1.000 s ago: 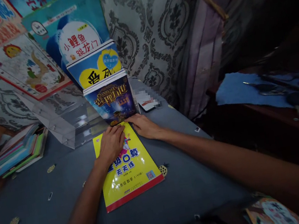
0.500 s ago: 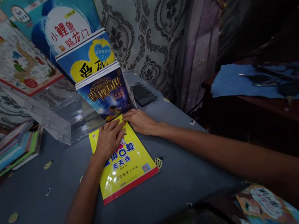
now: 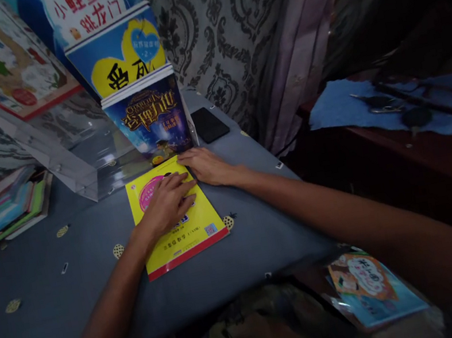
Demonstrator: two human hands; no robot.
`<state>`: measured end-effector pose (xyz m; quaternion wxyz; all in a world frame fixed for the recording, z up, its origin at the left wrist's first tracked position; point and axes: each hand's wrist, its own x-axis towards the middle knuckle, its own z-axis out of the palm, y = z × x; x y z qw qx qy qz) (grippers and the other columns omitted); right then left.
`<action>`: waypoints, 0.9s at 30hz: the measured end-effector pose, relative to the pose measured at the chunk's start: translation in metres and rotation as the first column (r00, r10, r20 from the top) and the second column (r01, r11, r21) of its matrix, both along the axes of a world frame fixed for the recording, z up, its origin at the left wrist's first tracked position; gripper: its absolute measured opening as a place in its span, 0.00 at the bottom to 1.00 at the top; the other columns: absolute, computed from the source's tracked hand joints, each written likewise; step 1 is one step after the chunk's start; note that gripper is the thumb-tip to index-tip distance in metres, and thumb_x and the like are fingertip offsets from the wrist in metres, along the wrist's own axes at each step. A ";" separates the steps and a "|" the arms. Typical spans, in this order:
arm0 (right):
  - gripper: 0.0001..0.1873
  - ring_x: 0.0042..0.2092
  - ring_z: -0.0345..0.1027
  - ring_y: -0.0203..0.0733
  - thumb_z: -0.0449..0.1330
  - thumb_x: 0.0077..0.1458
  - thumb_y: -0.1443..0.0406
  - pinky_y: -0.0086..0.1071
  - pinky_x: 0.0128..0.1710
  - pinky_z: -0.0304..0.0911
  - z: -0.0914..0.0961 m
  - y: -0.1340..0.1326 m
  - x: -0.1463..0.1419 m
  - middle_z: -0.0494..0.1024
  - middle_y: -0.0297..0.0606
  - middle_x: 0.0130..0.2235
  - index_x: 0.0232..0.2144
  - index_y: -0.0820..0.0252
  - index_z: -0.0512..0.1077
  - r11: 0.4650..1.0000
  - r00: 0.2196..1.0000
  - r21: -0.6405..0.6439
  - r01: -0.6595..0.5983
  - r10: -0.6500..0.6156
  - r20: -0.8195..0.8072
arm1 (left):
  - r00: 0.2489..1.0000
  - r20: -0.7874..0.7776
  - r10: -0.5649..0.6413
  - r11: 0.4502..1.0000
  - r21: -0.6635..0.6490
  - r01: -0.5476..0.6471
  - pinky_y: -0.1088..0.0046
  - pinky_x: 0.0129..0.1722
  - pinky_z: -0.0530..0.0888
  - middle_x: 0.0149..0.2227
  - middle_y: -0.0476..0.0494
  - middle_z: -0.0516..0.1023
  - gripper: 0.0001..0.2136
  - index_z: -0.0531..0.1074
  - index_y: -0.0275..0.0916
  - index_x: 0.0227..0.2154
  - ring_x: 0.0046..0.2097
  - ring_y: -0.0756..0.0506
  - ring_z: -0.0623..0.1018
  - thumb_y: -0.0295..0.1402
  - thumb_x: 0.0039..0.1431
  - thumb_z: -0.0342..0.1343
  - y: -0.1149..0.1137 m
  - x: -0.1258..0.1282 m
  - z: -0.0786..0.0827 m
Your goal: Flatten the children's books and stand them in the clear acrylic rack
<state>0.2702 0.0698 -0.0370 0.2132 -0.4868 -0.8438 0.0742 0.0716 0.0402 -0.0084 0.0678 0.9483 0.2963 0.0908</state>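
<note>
A yellow workbook with a red lower edge lies flat on the grey-blue tablecloth. My left hand rests palm down on the middle of its cover, fingers stretched flat. My right hand lies flat at the book's top right corner, fingers extended toward the foot of a dark blue book that stands propped in a clear acrylic stand. Behind that book rise a blue-and-yellow book and a taller blue one.
A black phone lies right of the stand. A stack of thin books sits at the far left. Patterned wall and curtain close the back. Another colourful book lies below the table edge, lower right. A dark desk with blue cloth stands to the right.
My left hand has slid from the workbook's top edge down to its middle. The view has tilted downward; my right hand stays at the top right corner.
</note>
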 end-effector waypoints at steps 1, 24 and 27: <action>0.25 0.62 0.65 0.52 0.52 0.59 0.77 0.46 0.60 0.59 0.000 0.000 0.000 0.74 0.48 0.60 0.56 0.64 0.73 1.000 1.000 -0.003 0.001 -0.001 0.003 | 1.000 0.008 -0.027 1.000 -0.003 0.027 0.49 0.63 0.64 0.62 0.36 0.71 0.18 0.72 0.40 0.58 0.65 0.37 0.67 0.37 0.71 0.48 -0.005 -0.002 -0.001; 0.29 0.68 0.56 0.57 0.50 0.69 0.57 0.52 0.65 0.51 -0.004 -0.006 0.004 0.63 0.55 0.67 0.64 0.70 0.63 0.998 0.996 -0.026 -0.053 0.054 0.065 | 0.978 -0.064 -0.197 0.980 -0.024 0.196 0.47 0.63 0.66 0.61 0.38 0.71 0.15 0.75 0.45 0.55 0.65 0.38 0.68 0.32 0.71 0.49 -0.067 -0.012 0.018; 0.28 0.68 0.55 0.57 0.49 0.69 0.58 0.52 0.65 0.51 -0.002 -0.011 0.003 0.63 0.56 0.67 0.63 0.71 0.63 0.999 0.996 -0.010 -0.038 0.039 0.075 | 0.978 -0.093 -0.187 0.982 0.014 0.189 0.48 0.62 0.67 0.60 0.37 0.72 0.16 0.73 0.45 0.57 0.64 0.38 0.68 0.31 0.70 0.48 -0.072 -0.013 0.015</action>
